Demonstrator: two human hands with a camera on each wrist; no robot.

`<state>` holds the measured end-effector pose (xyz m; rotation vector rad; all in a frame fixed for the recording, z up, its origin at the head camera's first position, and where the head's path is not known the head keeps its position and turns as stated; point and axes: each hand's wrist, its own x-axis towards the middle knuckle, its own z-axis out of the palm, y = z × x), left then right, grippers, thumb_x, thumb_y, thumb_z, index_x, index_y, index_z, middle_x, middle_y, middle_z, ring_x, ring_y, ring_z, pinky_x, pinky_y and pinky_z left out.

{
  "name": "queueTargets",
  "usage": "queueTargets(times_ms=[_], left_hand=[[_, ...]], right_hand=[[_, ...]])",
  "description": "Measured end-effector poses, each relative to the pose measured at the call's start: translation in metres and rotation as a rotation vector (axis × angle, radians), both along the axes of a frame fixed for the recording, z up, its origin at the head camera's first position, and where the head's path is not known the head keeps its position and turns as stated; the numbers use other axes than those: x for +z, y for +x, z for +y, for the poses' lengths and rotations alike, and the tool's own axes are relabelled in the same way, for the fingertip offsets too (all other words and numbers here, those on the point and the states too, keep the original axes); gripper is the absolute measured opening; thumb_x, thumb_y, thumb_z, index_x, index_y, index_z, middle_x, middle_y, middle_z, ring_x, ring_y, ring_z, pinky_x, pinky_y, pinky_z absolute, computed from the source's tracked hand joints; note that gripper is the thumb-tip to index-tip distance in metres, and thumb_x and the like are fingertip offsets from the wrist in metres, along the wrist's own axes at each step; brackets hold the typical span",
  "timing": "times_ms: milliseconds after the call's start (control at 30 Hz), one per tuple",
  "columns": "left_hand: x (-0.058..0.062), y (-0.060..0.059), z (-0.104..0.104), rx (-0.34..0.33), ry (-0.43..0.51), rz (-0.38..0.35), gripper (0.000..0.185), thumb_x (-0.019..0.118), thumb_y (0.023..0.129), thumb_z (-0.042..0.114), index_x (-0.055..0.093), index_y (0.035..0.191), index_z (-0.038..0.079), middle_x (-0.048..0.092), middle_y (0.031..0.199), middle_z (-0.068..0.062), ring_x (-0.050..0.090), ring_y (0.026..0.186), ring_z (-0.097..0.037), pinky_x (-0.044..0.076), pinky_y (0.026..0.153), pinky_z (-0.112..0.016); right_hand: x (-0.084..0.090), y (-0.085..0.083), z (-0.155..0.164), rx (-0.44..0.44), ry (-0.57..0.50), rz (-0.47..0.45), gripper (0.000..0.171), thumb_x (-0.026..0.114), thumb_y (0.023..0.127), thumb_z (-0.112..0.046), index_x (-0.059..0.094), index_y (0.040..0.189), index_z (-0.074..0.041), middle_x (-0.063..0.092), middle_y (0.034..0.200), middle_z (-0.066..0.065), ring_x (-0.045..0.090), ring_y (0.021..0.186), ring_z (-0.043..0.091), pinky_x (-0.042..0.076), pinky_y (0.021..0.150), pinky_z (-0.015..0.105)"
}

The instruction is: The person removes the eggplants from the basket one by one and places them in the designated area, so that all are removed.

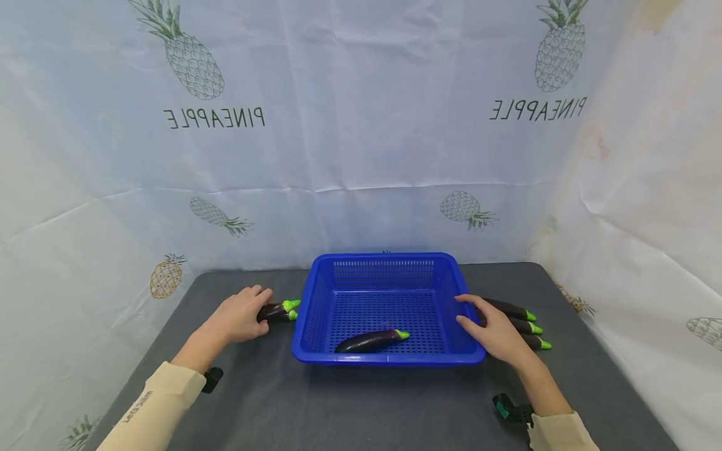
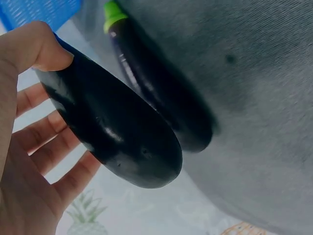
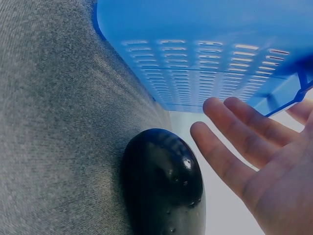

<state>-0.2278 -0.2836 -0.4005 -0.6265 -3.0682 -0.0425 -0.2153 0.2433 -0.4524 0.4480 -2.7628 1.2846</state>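
My left hand (image 1: 239, 316) grips a dark purple eggplant (image 2: 112, 117), thumb on one side and fingers on the other. Beside it, a second eggplant (image 2: 156, 88) with a green stem lies on the table. Both are left of a blue plastic basket (image 1: 389, 359), and the hand partly covers them in the head view. One eggplant (image 1: 369, 341) lies inside the basket near its front wall. My right hand (image 1: 496, 332) is at the basket's right rim with fingers extended and nothing held. Under and beyond it, several eggplants (image 1: 510, 309) lie on the table, partly hidden by the hand.
The basket stands in the middle of a dark grey table (image 1: 350, 407). A pale curtain (image 1: 372, 144) with pineapple prints hangs right behind the table and along both sides.
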Motion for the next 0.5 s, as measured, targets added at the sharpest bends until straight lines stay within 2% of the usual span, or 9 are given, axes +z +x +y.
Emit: queueTargets(times_ms=[267, 500], left_hand=[[-0.024, 0.002, 0.000, 0.012, -0.042, -0.018, 0.031, 0.077, 0.081, 0.014, 0.057, 0.105, 0.013, 0.052, 0.093, -0.004, 0.051, 0.083, -0.024, 0.047, 0.066, -0.044], [-0.035, 0.003, 0.003, 0.038, -0.074, -0.021, 0.033, 0.079, 0.082, 0.015, 0.059, 0.107, 0.012, 0.055, 0.099, -0.008, 0.055, 0.090, -0.028, 0.049, 0.075, -0.051]], right_hand=[[0.000, 0.001, 0.000, 0.009, -0.004, 0.001, 0.050, 0.063, 0.102, -0.032, 0.051, 0.144, -0.008, 0.048, 0.146, 0.028, 0.062, 0.114, 0.039, 0.056, 0.085, 0.051], [-0.003, -0.002, 0.001, 0.006, 0.014, 0.033, 0.048, 0.063, 0.103, -0.031, 0.053, 0.144, -0.010, 0.051, 0.146, 0.025, 0.059, 0.117, 0.037, 0.051, 0.090, 0.054]])
